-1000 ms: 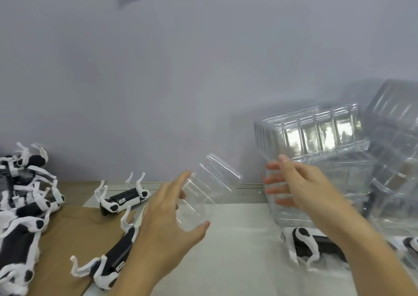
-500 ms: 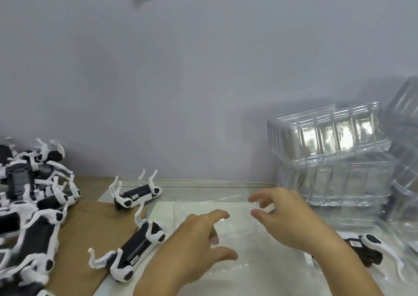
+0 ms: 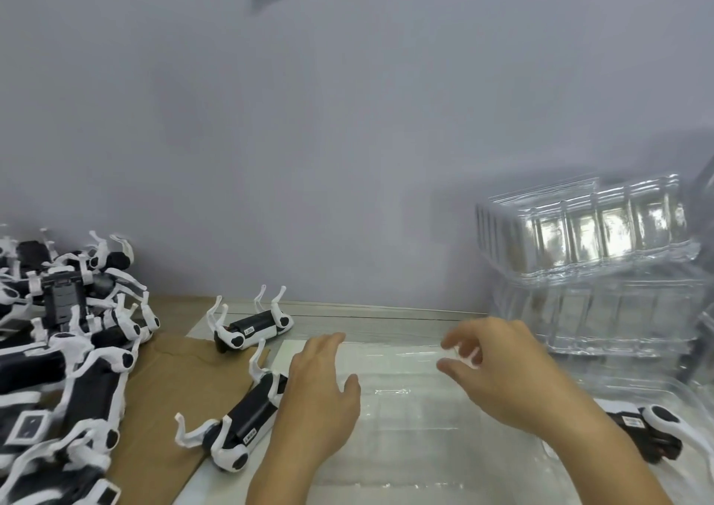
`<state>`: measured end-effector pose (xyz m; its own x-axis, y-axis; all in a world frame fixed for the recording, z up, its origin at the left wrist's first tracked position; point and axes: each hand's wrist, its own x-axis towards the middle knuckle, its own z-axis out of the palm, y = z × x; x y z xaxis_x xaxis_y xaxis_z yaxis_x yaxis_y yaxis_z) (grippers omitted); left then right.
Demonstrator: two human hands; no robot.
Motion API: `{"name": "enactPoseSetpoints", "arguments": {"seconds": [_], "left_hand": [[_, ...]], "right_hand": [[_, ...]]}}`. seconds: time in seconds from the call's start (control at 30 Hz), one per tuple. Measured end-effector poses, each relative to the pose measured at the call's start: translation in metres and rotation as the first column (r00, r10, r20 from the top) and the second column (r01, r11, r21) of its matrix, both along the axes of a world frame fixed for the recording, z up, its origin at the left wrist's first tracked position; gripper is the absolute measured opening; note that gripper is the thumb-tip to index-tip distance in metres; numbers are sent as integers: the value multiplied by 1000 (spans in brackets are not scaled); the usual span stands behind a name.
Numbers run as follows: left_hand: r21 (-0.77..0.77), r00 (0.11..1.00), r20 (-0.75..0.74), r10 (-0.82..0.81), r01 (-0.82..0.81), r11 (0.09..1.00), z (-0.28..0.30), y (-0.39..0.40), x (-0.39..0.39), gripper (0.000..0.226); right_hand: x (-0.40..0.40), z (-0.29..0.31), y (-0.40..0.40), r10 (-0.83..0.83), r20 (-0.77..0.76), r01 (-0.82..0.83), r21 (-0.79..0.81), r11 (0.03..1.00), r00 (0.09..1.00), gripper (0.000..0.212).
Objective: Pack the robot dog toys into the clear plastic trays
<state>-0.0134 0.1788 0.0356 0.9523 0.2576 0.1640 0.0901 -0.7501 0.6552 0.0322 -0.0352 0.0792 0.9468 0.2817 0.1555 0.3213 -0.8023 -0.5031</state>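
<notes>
A clear plastic tray (image 3: 409, 419) lies flat on the table in front of me. My left hand (image 3: 320, 392) hovers over its left edge with straight, relaxed fingers and holds nothing. Over the tray's far right part is my right hand (image 3: 498, 373), fingers loosely curled, thumb and forefinger apart. Two black-and-white robot dog toys lie on their backs just left of the tray: one near (image 3: 239, 423), one farther back (image 3: 251, 327). Another robot dog (image 3: 653, 427) lies at the right, partly behind my right forearm.
A pile of several robot dogs (image 3: 58, 334) covers the brown paper (image 3: 170, 381) at the left. A tall stack of clear trays (image 3: 587, 245) stands at the right against the grey wall. More clear plastic fills the far right edge.
One second ago both hands held a clear tray tilted up in the air. It now lies flat on the table, and both hands have come down and let go of it.
</notes>
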Motion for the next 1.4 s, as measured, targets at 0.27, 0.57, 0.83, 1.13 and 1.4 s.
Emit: {"name": "enactPoseSetpoints", "arguments": {"seconds": [0.27,0.57,0.83,1.13,1.4], "left_hand": [[-5,999,-30,-24,24,1000,-3,-3,-1,47],[35,998,-62,-17,19,999,0,-8,-4,32],[35,985,155,76,-82,996,15,2,-6,11],[255,899,-176,400,-351,901,19,46,-27,59],[298,872,-221,437,-367,881,8,61,-35,45]], "right_hand": [[-3,-32,28,137,-30,-136,13,991,990,60],[-8,-31,28,152,-25,-153,-77,985,988,42],[-10,-31,29,127,6,-126,-114,985,992,28],[-4,-29,21,135,-10,-136,-119,984,991,22],[-2,-28,16,160,-57,-164,-64,984,985,24]]}}
